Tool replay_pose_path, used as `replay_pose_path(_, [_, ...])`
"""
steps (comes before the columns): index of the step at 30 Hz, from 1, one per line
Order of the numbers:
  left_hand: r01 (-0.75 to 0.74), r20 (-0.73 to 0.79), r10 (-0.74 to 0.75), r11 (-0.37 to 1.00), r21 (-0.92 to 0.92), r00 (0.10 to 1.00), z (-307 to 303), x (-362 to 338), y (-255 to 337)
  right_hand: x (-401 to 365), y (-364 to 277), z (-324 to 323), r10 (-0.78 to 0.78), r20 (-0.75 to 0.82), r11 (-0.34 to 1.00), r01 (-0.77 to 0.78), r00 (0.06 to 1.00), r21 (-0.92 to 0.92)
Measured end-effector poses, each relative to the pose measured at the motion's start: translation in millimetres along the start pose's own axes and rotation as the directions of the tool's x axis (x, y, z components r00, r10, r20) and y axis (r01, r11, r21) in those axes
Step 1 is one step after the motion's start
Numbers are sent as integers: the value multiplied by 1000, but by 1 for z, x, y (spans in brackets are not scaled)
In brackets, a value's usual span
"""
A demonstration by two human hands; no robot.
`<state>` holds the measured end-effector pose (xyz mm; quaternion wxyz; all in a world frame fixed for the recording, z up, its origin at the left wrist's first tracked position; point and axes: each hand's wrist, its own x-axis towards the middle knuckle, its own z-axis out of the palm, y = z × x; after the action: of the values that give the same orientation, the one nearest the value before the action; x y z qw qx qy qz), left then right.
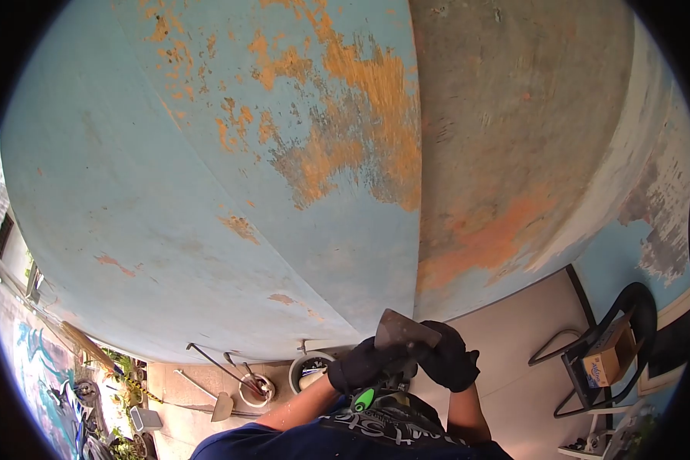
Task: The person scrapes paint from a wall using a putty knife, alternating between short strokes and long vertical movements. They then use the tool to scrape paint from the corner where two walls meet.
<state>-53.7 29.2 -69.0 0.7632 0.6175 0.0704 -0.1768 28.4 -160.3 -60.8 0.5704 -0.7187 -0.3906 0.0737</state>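
Observation:
In front of my chest, a scraper (403, 331) with a flat grey-brown blade points up toward the wall. My left hand (366, 365), in a black glove, is closed around it from the left. My right hand (449, 359), gloved in black too, has its fingers closed at the right side of the blade. Just below the left glove shows a bright green piece (364, 399) with a small hole. Light blue paint covers much of the curved wall (169, 215) ahead, with orange and grey scraped patches (353, 130).
Behind my left arm stand a white bucket (256, 391) with tools and another bucket (308, 369). A long-handled flat tool (221, 406) lies nearby. On the right, a black chair (642, 307) holds a cardboard box (607, 359). Plants (126, 395) line the far left.

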Motion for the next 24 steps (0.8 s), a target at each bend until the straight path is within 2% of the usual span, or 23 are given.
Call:
replay_pose_path(1, [-4, 2, 4, 1000, -2, 1000, 1, -6, 7, 3, 2, 2, -7, -61, 1000, 8, 998, 1])
replay_pose_path(3, [41, 184, -43, 999, 15, 982, -2, -22, 23, 10, -3, 6, -15, -119, 1000, 14, 993, -2])
replay_pose_path(4, [40, 188, -42, 999, 11, 981, -3, -27, 24, 15, -13, 5, 238, -185, 955, -196, 953, 221])
replay_pose_path(5, [7, 196, -18, 998, 59, 981, -4, -31, 23, 20, -20, 5, 483, -193, 820, -364, 854, 441])
replay_pose_path(6, [-29, 206, 6, 994, 106, 979, -5, -35, 23, 26, -17, 5, 484, -198, 823, -366, 852, 435])
replay_pose_path(8, [-47, 192, 26, 993, 105, 981, -6, -40, 22, 45, -18, 4, 227, -465, 953, -97, 856, 287])
replay_pose_path(10, [-83, 2, 85, 964, 254, 996, -10, -43, 24, 56, -35, 6, 251, -469, 959, -153, 847, 237])
replay_pose_path(11, [-88, -8, 93, 965, 247, 996, -5, -48, 44, 62, -37, 11, 150, -541, 966, -7, 828, 258])
replay_pose_path(12, [-95, 4, 97, 965, 245, 995, -9, -45, 37, 69, -39, 14, 48, -609, 954, 144, 792, 262])
replay_pose_path(13, [-203, -39, 233, 908, 365, 972, -13, -42, 26, 77, -44, 18, 41, -615, 957, 146, 787, 251])
replay_pose_path(14, [-294, -67, 368, 827, 480, 927, -15, -38, 21, 83, -52, 20, 43, -667, 897, 265, 744, 354])
replay_pose_path(15, [-300, -66, 372, 830, 470, 926, -15, -35, 21, 89, -56, 18, 57, -708, 813, 379, 704, 442])
replay_pose_path(16, [-319, -78, 376, 863, 391, 923, -12, -35, 26, 94, -55, 14, 57, -700, 818, 369, 711, 441])
replay_pose_path(17, [-335, -94, 379, 889, 312, 921, -9, -36, 32, 99, -51, 9, -82, -652, 653, 535, 754, 536])
replay_pose_path(18, [-335, -107, 382, 892, 303, 918, -5, -40, 42, 105, -49, 4, -229, -614, 437, 643, 755, 628])
replay_pose_path(19, [-298, -125, 343, 912, 283, 931, -2, -45, 54, 110, -52, 1, -232, -600, 435, 634, 766, 640])
replay_pose_path(21, [-277, -161, 327, 922, 269, 931, 0, -42, 58, 127, -61, -4, -310, -581, 288, 656, 753, 697])
replay_pose_path(22, [-341, -271, 376, 925, 169, 886, 3, -38, 50, 137, -61, -8, -326, -566, 275, 649, 757, 710])
replay_pose_path(23, [-413, -386, 407, 908, 71, 828, 6, -33, 46, 146, -60, -14, -391, -524, 335, 647, 757, 685])
replay_pose_path(24, [-427, -414, 415, 902, 67, 811, 8, -28, 48, 154, -59, -19, -451, -470, 394, 642, 759, 658])
